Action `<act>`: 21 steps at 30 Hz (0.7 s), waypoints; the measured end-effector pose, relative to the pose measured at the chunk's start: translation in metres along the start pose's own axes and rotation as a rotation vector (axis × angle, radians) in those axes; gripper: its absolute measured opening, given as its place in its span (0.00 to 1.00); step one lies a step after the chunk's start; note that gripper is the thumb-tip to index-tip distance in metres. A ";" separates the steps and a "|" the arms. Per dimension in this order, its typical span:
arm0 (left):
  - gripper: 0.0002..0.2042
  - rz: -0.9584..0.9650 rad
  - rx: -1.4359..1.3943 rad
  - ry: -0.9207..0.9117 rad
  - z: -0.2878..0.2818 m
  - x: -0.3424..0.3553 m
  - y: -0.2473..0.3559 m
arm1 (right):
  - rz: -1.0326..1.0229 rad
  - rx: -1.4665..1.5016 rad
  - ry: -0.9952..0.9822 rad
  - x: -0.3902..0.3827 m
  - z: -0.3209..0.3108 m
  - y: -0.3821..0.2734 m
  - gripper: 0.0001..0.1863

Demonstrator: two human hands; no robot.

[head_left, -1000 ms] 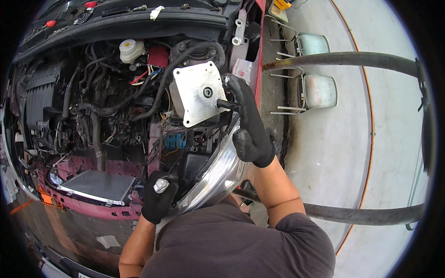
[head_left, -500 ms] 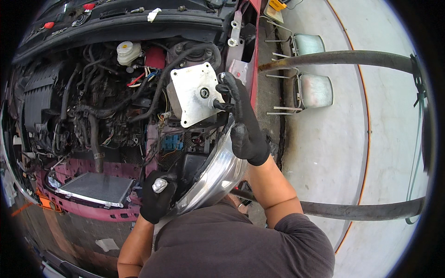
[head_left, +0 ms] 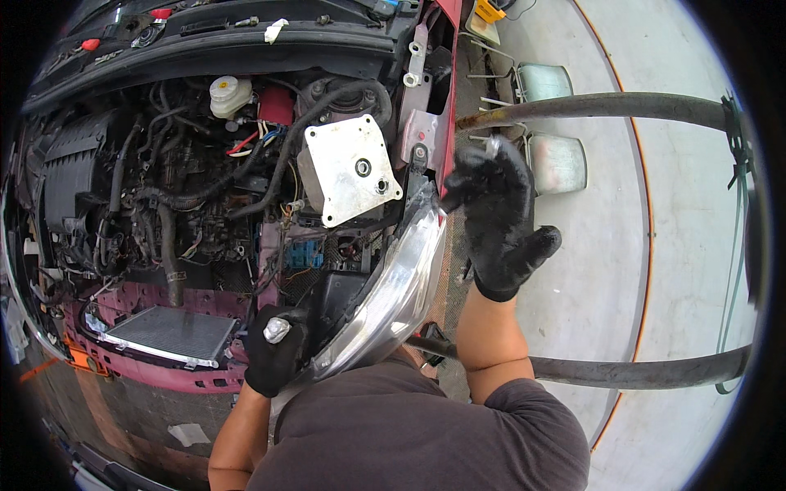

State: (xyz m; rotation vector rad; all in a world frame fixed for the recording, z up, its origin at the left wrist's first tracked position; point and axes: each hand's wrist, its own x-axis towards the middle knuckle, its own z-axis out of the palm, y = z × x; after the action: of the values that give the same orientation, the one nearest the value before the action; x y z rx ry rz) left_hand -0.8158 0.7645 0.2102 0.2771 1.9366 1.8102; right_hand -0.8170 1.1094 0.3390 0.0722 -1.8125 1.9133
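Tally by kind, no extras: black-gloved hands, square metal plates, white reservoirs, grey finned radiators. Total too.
Gloved hands: 2
Square plate: 1
White reservoir: 1
Radiator: 1
Total: 5

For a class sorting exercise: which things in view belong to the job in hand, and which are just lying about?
Likely the job's:
holed metal plate
clear headlight, near the right hand
silvery lump at the left hand, grip unclear

Likely just about:
two chairs
orange cord beyond them
white scrap, lower left
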 end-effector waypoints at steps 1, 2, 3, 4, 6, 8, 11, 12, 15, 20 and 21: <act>0.10 -0.025 0.005 -0.003 -0.002 -0.001 -0.002 | 0.009 0.021 -0.043 -0.004 -0.007 0.000 0.51; 0.09 -0.051 0.012 -0.006 -0.004 -0.002 -0.003 | 0.078 -0.126 -0.047 -0.006 -0.008 0.003 0.47; 0.09 -0.077 0.019 -0.010 -0.005 -0.002 -0.004 | 0.148 -0.272 -0.051 -0.007 -0.009 0.007 0.43; 0.09 -0.088 -0.017 -0.001 -0.004 -0.003 -0.004 | 0.217 -0.419 -0.054 -0.010 -0.011 0.012 0.39; 0.09 -0.109 -0.090 0.008 0.000 -0.003 0.001 | -0.003 -0.755 -0.168 -0.018 -0.020 0.030 0.31; 0.09 -0.106 -0.093 -0.010 0.003 -0.002 0.005 | -0.075 -1.020 -0.224 -0.026 -0.014 0.044 0.31; 0.10 -0.118 -0.072 -0.041 0.000 -0.003 0.004 | -0.069 -1.076 -0.234 -0.029 -0.004 0.047 0.32; 0.10 -0.125 -0.061 -0.053 -0.001 -0.003 0.003 | -0.067 -1.091 -0.240 -0.029 -0.002 0.047 0.32; 0.10 -0.060 -0.070 -0.034 -0.001 -0.001 0.003 | -0.064 -1.114 -0.258 -0.028 0.002 0.051 0.32; 0.10 -0.082 -0.061 -0.050 -0.003 0.000 0.001 | -0.094 -1.244 -0.269 -0.028 0.003 0.057 0.33; 0.10 -0.086 -0.059 -0.054 -0.003 0.001 0.001 | -0.099 -1.267 -0.271 -0.028 0.003 0.058 0.34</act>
State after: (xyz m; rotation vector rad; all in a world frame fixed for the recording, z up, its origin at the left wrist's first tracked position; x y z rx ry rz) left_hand -0.8182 0.7626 0.2109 0.2183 1.8271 1.7822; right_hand -0.8162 1.0983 0.2754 -0.0199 -2.7811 0.4333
